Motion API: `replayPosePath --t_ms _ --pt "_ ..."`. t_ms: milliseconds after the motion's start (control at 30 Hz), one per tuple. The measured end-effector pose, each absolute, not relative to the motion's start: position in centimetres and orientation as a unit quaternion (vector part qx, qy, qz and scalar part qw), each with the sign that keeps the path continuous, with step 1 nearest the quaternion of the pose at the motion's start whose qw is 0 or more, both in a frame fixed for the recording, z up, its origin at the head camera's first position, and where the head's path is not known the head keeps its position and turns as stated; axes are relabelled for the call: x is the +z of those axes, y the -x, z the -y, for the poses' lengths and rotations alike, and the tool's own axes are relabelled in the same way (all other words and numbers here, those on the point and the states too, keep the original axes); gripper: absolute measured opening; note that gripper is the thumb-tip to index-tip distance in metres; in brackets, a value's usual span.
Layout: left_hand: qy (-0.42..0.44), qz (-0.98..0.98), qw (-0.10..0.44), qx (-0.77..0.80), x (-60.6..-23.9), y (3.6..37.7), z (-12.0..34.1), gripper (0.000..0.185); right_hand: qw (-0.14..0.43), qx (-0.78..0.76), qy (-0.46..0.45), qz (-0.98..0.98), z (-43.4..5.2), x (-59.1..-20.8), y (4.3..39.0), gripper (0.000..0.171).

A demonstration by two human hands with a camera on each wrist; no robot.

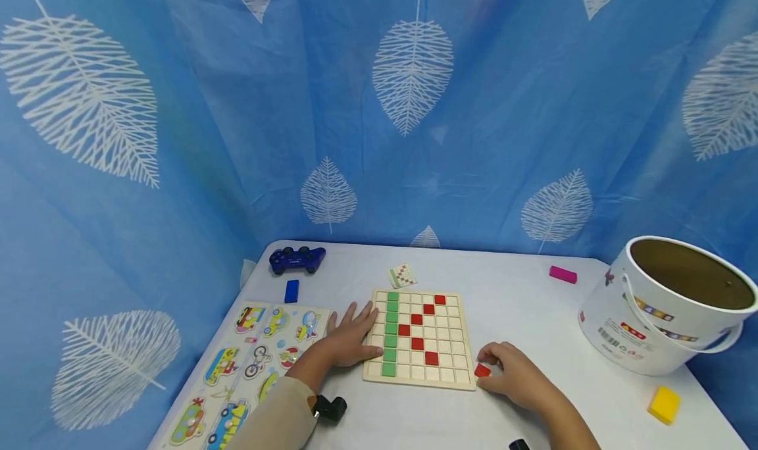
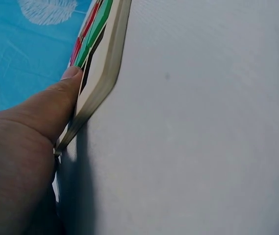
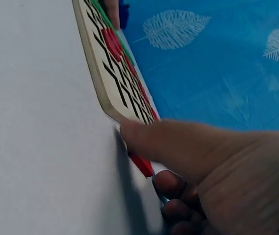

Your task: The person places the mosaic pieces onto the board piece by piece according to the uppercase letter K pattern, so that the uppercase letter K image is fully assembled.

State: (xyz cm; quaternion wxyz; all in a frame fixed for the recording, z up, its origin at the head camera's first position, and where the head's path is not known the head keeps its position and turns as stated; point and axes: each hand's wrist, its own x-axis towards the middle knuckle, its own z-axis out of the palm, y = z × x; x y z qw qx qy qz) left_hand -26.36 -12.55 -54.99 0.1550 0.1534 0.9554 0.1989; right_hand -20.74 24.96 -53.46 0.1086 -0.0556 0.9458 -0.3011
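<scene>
Wooden grid board (image 1: 422, 337), square and pale, lies mid-counter (image 1: 521, 305). Left hand (image 1: 351, 339) rests flat, fingers spread, against its left edge. Right hand (image 1: 514, 374) curls around a flat red square tile (image 1: 482, 370) at the board's near right corner.

A blue curtain (image 1: 237, 141) printed with white leaves hangs from nine through twelve to three o'clock; a white table (image 1: 521, 305) fills six o'clock; the light is even.
</scene>
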Motion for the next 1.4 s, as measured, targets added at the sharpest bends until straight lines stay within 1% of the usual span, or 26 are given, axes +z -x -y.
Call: replayPosePath --t_ms 100,200,333,433,567,667,800,1133,1267,1333,1400 --pt "-0.153 -0.958 0.15 0.192 -55.1 26.5 12.6 0.099 0.103 -0.314 0.065 -0.942 -25.7 -53.7 20.5 0.027" --pt "-0.156 -0.956 0.147 0.2 -55.2 26.5 12.5 0.099 0.088 -0.316 0.056 -0.943 -25.8 -53.8 20.4 0.023" --pt "-0.156 -0.954 0.15 0.206 -55.4 26.2 12.5 0.1 0.065 -0.319 0.032 -0.945 -25.0 -53.7 20.2 0.022" --pt "-0.152 -0.956 0.15 0.201 -55.7 26.0 12.6 0.099 0.065 -0.352 0.031 -0.933 -23.4 -53.5 19.7 0.024" --pt "-0.148 -0.956 0.148 0.206 -55.7 25.9 12.7 0.099 0.082 -0.358 0.09 -0.926 -20.9 -53.6 19.0 0.024" --pt "-0.148 -0.955 0.147 0.21 -55.5 25.8 12.7 0.099 0.068 -0.324 0.125 -0.935 -19.7 -53.8 18.5 0.021" --pt "-0.149 -0.955 0.149 0.207 -55.5 25.7 12.7 0.099 0.05 -0.306 0.124 -0.943 -19.1 -54.0 18.3 0.021" --pt "-0.152 -0.955 0.15 0.208 -54.9 25.7 12.7 0.098 0.052 -0.324 0.124 -0.936 -19.3 -54.3 18.3 0.016" --pt "-0.153 -0.954 0.154 0.21 -54.8 25.7 12.7 0.098 0.074 -0.344 0.106 -0.93 -19.7 -53.6 19.3 0.011" --pt "-0.154 -0.954 0.152 0.208 -54.8 25.8 12.6 0.099 0.071 -0.346 0.087 -0.931 -19.7 -53.1 20.7 0.011" --pt "-0.153 -0.955 0.151 0.207 -54.9 25.8 12.6 0.099 0.055 -0.342 0.073 -0.935 -19.4 -52.8 22.5 0.016"
